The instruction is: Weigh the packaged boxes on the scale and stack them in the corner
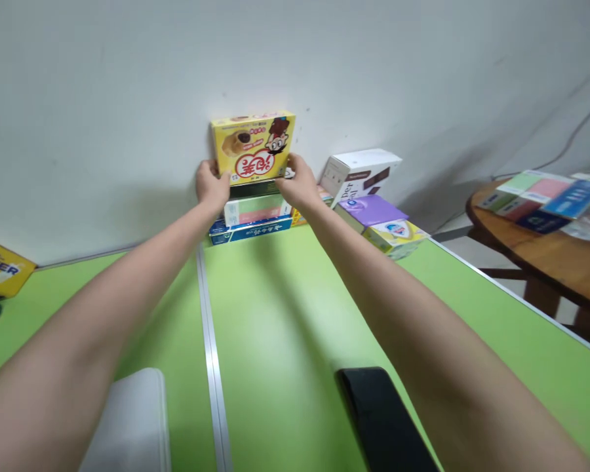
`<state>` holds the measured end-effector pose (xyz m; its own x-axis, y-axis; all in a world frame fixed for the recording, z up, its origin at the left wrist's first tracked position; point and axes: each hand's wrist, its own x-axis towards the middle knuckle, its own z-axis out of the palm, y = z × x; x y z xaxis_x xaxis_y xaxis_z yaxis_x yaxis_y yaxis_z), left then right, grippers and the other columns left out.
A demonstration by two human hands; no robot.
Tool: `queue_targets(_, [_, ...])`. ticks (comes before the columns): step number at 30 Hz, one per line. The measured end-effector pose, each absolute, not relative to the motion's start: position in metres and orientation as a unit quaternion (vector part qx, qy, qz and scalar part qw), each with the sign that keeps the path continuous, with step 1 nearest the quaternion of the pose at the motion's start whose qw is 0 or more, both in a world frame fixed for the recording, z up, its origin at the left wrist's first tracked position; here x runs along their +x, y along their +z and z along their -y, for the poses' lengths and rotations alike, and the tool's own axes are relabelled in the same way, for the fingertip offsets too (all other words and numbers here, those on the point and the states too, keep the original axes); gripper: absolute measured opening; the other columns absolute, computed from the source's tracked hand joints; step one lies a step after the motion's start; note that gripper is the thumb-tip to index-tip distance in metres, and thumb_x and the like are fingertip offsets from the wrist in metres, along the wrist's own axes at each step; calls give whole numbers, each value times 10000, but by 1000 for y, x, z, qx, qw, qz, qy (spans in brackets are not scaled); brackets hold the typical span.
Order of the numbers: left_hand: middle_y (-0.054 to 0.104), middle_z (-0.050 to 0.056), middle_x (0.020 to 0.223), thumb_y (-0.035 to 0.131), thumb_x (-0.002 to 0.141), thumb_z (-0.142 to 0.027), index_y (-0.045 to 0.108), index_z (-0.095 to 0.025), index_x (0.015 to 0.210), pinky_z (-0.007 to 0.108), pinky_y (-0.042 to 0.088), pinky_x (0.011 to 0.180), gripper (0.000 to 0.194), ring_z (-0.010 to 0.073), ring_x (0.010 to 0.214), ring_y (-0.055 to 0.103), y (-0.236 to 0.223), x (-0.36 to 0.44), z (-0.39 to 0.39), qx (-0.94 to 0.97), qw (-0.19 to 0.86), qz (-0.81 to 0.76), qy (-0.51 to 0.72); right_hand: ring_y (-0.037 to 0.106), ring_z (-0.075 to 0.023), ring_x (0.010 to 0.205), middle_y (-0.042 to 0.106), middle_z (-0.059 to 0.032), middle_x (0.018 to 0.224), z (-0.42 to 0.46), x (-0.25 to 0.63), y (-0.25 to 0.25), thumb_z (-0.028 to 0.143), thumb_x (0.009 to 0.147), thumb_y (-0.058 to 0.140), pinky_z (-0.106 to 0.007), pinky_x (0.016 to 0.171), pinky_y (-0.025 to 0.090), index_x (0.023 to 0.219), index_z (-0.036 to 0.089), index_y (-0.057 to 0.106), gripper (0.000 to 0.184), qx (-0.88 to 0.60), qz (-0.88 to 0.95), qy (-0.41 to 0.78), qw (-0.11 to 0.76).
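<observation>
Both my hands grip a yellow snack box (253, 149) with a cartoon figure printed upside down on its front. My left hand (212, 187) closes on its lower left side, and my right hand (299, 182) on its lower right side. The box stands upright against the wall, over a small stack. Directly beneath it a dark box (254, 190) shows as a narrow strip. Under that come a pink and green box (258, 209) and a blue box (250, 231) on the green table. Whether the snack box rests its weight on the stack I cannot tell.
Right of the stack lean a white box (366, 172), a purple box (373, 210) and a yellow soap box (396, 235). A black phone (383, 419) and a white object (130, 423) lie near me. A yellow box (2, 265) is far left; a wooden table (531, 242) stands right.
</observation>
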<state>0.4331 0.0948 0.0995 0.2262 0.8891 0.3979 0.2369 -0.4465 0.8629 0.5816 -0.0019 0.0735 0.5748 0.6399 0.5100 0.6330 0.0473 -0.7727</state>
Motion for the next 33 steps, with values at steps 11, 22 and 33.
queue_targets(11, [552,133,1221,716,742,-144,536,-155,1013,332,375,1048,325,241,1226,507,92,437,-90,669,386,-435,462,497,-318,1228,569,-112,1302,12,584,65,123,601,561,-503,1082,362,1236,157,481,640,-693,437,37,572])
queue_targets(22, [644,176,1093,641,790,-193,556,-165,900,401,450,934,142,276,1068,619,101,434,-79,654,401,-467,441,596,-310,1074,668,-104,1117,20,576,85,134,545,565,-533,1003,439,1161,163,510,618,-664,455,152,573])
queue_targets(33, [681,152,1085,578,779,-82,576,-133,1034,306,484,884,260,227,1036,648,90,436,-92,678,406,-444,422,540,-321,1167,630,-101,1215,31,572,75,137,577,583,-527,1078,359,1164,157,534,589,-692,461,114,544])
